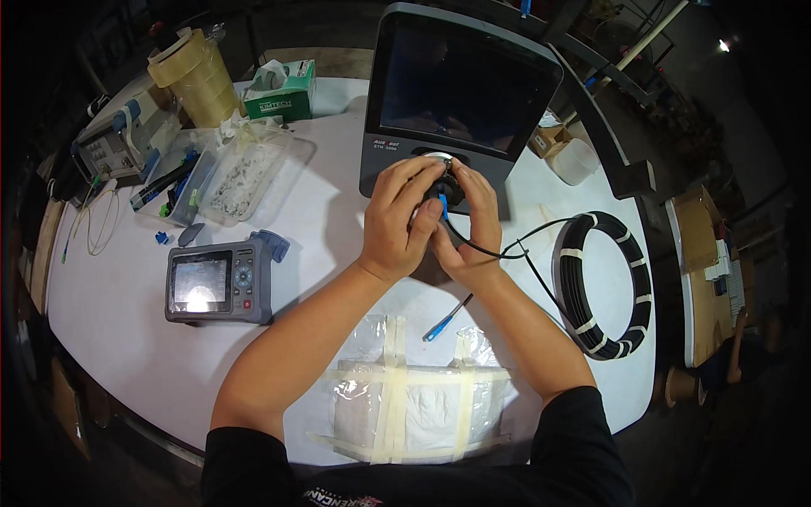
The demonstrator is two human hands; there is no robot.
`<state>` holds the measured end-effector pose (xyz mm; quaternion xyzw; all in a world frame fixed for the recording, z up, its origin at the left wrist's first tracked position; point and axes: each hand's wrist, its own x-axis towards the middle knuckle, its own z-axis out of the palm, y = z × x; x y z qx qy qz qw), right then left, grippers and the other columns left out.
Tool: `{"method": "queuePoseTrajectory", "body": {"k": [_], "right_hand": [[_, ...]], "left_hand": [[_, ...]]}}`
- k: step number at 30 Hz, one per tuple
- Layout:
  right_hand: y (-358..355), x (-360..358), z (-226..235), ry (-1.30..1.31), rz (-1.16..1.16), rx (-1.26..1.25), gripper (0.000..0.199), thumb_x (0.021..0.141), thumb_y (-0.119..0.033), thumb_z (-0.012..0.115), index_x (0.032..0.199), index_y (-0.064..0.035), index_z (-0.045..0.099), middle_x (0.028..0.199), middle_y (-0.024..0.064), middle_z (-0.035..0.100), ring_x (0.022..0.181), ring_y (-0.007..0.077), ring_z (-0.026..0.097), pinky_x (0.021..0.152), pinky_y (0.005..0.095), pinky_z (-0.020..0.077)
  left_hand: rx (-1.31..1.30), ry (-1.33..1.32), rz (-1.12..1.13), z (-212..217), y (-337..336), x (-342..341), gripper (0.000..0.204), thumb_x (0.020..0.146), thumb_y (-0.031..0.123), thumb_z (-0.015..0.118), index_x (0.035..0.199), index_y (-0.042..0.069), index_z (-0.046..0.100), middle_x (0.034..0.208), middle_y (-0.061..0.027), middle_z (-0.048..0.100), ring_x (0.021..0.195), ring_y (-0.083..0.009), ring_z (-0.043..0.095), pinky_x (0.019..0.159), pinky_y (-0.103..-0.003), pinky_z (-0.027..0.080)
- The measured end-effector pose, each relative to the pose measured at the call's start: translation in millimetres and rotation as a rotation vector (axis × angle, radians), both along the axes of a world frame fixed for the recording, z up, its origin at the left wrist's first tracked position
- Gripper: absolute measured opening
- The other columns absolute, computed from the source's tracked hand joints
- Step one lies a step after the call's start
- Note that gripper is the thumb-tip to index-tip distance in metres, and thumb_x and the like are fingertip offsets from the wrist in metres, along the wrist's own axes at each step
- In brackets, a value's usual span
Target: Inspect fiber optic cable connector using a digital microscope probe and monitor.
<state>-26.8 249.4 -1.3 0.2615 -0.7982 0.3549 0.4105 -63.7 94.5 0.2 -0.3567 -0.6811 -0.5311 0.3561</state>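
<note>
Both hands meet at the lower front of a dark grey machine with a screen. My left hand is closed, its thumb pressed near a blue fiber-optic connector. Around the other side of the machine's round fitting, my right hand curls with fingertips at its top. The fingers partly hide the fitting and the connector. A black cable runs from there under my right hand to a tied coil on the right. Its other blue-tipped end lies on the table between my forearms.
A handheld tester with a lit screen lies at left. Behind it are plastic bins, a green tissue box, tape rolls and a bench instrument. Taped clear plastic over a white sheet lies near me.
</note>
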Motion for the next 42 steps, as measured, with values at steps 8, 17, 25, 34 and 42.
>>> {"method": "queuePoseTrajectory", "body": {"k": [8,17,25,34,42], "right_hand": [[-1.0,1.7,2.0,0.010,0.003,-0.011,0.077,0.077,-0.005,0.078,0.149,-0.0031,0.050,0.149,0.0206,0.056,0.135,0.0420,0.053,0.113,0.0479,0.0441],[-0.7,0.1,-1.1,0.029,0.012,-0.021,0.072,0.079,-0.008,0.078,0.146,-0.0033,0.052,0.148,0.0203,0.056,0.136,0.0418,0.053,0.112,0.0479,0.0441],[-1.7,0.3,0.0,0.044,0.018,-0.024,0.067,0.081,-0.010,0.077,0.143,-0.0031,0.054,0.148,0.0205,0.057,0.135,0.0420,0.053,0.112,0.0483,0.0441],[-7.4,2.9,0.5,0.039,-0.006,-0.004,0.065,0.076,-0.008,0.078,0.138,-0.0037,0.059,0.147,0.0190,0.057,0.133,0.0414,0.054,0.111,0.0484,0.0449],[0.6,4.6,5.4,0.040,-0.003,0.055,0.066,0.074,-0.007,0.078,0.138,-0.0052,0.061,0.147,0.0187,0.056,0.133,0.0412,0.053,0.110,0.0480,0.0456]], "left_hand": [[-0.014,0.005,-0.048,0.2,-2.0,1.3,0.047,0.104,0.034,0.058,0.134,-0.002,0.066,0.136,-0.0160,0.065,0.127,-0.0374,0.058,0.109,-0.044,0.047],[-0.027,-0.002,-0.069,-0.8,-1.3,3.3,0.052,0.106,0.037,0.055,0.138,-0.003,0.063,0.140,-0.0172,0.062,0.130,-0.0379,0.057,0.110,-0.044,0.046],[-0.001,-0.023,-0.104,-2.0,-1.0,3.5,0.056,0.108,0.042,0.051,0.139,-0.003,0.062,0.142,-0.0182,0.060,0.132,-0.0382,0.056,0.112,-0.044,0.044],[-0.010,-0.076,-0.131,-3.5,-8.3,0.3,0.056,0.107,0.042,0.053,0.140,-0.002,0.062,0.142,-0.0179,0.060,0.133,-0.0363,0.056,0.111,-0.042,0.045],[-0.028,-0.087,-0.127,-1.1,-4.0,-2.2,0.057,0.108,0.043,0.051,0.141,-0.002,0.060,0.142,-0.0177,0.061,0.132,-0.0358,0.056,0.109,-0.042,0.047]]}}
